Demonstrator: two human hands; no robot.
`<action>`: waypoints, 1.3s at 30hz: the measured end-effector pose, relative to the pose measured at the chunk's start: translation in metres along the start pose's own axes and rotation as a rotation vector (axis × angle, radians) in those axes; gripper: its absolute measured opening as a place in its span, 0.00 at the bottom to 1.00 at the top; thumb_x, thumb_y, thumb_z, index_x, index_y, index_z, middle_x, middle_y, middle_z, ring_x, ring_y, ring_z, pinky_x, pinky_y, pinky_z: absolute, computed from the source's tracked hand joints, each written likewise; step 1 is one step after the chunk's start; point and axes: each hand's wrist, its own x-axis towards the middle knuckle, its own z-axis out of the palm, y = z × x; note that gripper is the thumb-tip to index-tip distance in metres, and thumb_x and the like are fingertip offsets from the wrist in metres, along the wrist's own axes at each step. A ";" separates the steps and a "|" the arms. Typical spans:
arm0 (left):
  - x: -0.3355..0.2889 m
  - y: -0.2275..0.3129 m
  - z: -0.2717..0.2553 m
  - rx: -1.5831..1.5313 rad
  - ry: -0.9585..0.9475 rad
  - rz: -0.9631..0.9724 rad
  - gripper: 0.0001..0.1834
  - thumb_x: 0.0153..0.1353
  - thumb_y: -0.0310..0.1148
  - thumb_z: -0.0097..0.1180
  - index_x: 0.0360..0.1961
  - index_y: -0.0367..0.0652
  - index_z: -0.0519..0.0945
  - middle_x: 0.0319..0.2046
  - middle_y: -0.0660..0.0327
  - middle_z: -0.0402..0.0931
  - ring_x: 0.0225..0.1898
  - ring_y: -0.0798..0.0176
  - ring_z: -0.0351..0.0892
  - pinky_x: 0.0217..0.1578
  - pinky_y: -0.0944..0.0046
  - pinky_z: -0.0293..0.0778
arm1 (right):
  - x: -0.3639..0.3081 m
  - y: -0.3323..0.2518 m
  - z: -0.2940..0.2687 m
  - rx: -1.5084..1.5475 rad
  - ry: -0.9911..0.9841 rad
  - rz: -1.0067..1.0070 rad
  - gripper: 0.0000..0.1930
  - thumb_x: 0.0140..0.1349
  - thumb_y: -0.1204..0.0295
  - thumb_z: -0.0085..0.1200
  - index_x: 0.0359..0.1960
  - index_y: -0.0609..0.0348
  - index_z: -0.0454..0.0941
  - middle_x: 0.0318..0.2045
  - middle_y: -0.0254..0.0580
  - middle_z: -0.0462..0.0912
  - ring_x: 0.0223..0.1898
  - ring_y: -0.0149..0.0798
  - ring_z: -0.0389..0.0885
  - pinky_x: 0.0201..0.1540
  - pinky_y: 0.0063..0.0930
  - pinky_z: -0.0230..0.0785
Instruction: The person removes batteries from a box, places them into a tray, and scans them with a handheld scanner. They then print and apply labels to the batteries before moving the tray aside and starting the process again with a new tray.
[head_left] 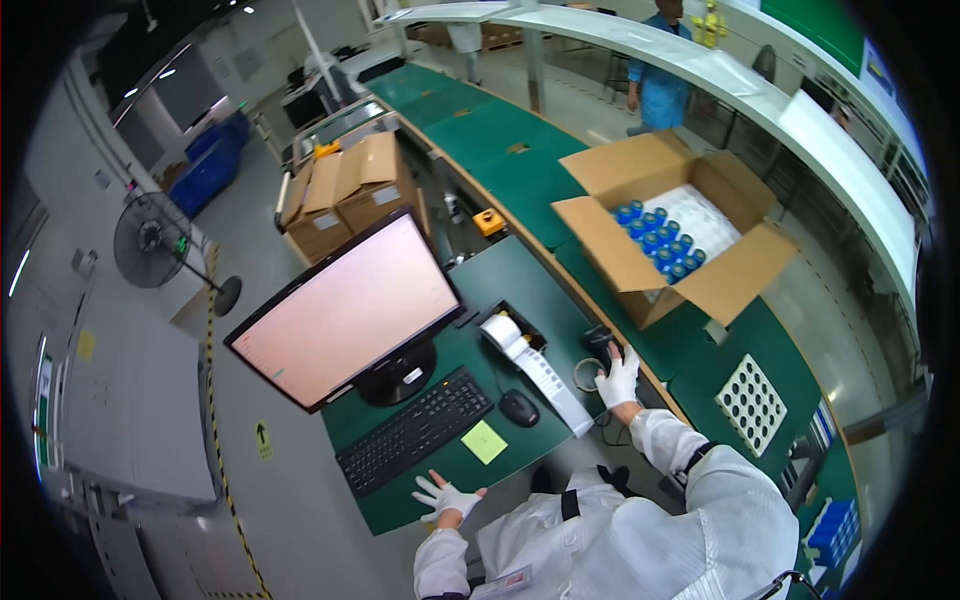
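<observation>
My right hand [620, 380], in a white glove with bare fingertips, is beside a roll of tape [588, 375]. Its fingers are stretched toward a black device, perhaps a handheld scanner [598, 340], and look apart; whether they touch it is unclear. My left hand [445, 498], gloved the same way, is spread open at the desk's near edge, below the black keyboard [415, 430]. Between my hands are a black mouse [519, 407], a yellow-green sticky note [484, 442] and a label printer [520, 330] with a long strip of labels [550, 385] trailing out.
A monitor [345, 310] stands at the desk's left. On the green bench to the right, an open carton [690, 220] holds blue cylinders [660, 240], near a white tray with holes [751, 404]. Closed cartons [350, 190] and a fan [150, 235] stand farther left. A person in blue [660, 70] stands beyond the bench.
</observation>
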 end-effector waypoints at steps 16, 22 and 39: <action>-0.003 0.006 0.005 0.099 0.039 -0.014 0.78 0.37 0.66 0.71 0.73 0.54 0.22 0.75 0.54 0.16 0.74 0.37 0.18 0.63 0.20 0.40 | 0.002 0.029 -0.057 0.612 -1.055 0.481 0.17 0.51 0.70 0.61 0.43 0.61 0.78 0.26 0.39 0.82 0.24 0.36 0.80 0.30 0.30 0.73; -0.001 0.009 0.003 0.070 0.037 -0.022 0.77 0.40 0.64 0.70 0.73 0.54 0.22 0.75 0.55 0.15 0.74 0.39 0.16 0.63 0.21 0.39 | -0.009 0.025 -0.043 0.266 -0.961 0.085 0.22 0.48 0.63 0.61 0.46 0.59 0.79 0.36 0.57 0.84 0.42 0.56 0.83 0.47 0.41 0.74; -0.014 -0.012 0.009 -0.035 0.071 0.079 0.65 0.48 0.69 0.58 0.75 0.59 0.30 0.75 0.58 0.18 0.74 0.39 0.16 0.62 0.18 0.32 | -0.011 0.048 0.005 0.265 -0.476 0.270 0.34 0.47 0.72 0.62 0.60 0.60 0.69 0.39 0.56 0.84 0.42 0.54 0.84 0.47 0.40 0.75</action>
